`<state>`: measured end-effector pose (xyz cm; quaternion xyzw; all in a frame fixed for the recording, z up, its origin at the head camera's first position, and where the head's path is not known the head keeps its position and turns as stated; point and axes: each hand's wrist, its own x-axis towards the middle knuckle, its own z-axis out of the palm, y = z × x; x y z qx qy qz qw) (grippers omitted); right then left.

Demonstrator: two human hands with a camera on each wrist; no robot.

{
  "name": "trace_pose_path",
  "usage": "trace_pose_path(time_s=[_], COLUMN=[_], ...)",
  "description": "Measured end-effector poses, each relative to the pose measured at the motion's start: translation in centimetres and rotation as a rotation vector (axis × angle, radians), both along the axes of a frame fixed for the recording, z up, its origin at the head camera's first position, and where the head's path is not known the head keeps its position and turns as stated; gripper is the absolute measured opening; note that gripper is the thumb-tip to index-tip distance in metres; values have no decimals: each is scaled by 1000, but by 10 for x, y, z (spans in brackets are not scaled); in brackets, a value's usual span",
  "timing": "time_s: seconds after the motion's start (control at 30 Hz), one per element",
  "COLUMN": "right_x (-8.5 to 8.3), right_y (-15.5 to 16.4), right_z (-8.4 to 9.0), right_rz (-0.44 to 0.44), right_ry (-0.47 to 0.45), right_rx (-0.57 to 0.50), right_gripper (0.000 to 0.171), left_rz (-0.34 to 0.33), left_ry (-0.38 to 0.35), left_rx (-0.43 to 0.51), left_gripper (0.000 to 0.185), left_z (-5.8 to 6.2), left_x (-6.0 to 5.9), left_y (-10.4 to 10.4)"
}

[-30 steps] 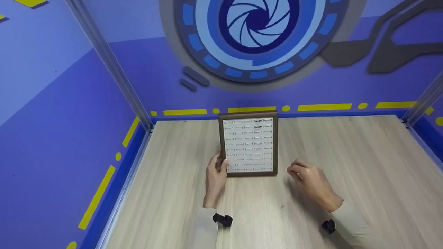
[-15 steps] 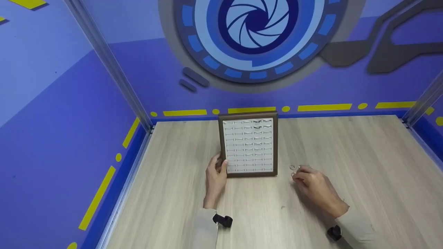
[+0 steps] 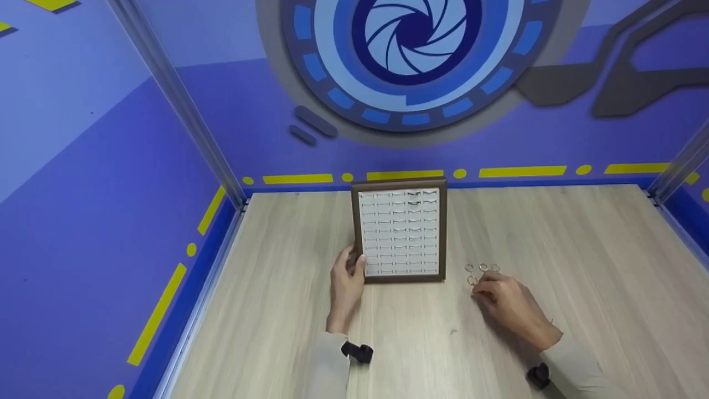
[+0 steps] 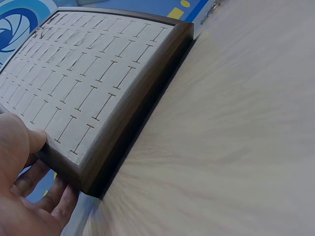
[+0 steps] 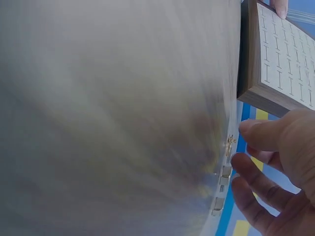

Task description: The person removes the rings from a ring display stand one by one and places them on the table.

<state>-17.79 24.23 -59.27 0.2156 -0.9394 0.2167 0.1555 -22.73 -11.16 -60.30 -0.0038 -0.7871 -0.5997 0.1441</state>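
1. Fingers of the left hand [image 3: 346, 282] grip the ring display board [image 3: 442, 244] at its near left corner, thumb on the front and other fingers behind. The right hand [image 3: 509, 302] has bent fingers low over the table [image 3: 576, 249]; whether they pinch anything, I cannot tell.
2. Nearest are two pale sleeves [image 3: 329, 368], with a black wrist device [image 3: 357, 352] on the left arm and another on the right.
3. By the right fingertips lies one thin ring [image 3: 468, 281]; just beyond it, three loose rings [image 3: 480, 268] form a row.
4. The brown-framed board is left of these rings, between the hands, its white slotted panel facing the person; some far-right slots hold rings.
5. Farthest stands the blue back wall [image 3: 221, 122], with yellow dashes.
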Motion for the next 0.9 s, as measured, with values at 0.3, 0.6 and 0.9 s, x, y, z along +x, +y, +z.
trace_pose_path(time_s=[0.3, 0.6, 0.9], right_x=[1, 1, 2], right_y=[2, 3, 2], right_z=[0, -1, 0], right_rz=[-8, -5, -8], right_ry=[-46, -41, -85], right_rx=[17, 3, 11], right_gripper=[18, 19, 19], left_rz=[2, -15, -10], left_ry=[-4, -5, -30], left_rx=[-14, -21, -1], left_gripper=[41, 42, 43], left_z=[-1, -1, 1], left_x=[-1, -1, 0], left_y=[0, 1, 0])
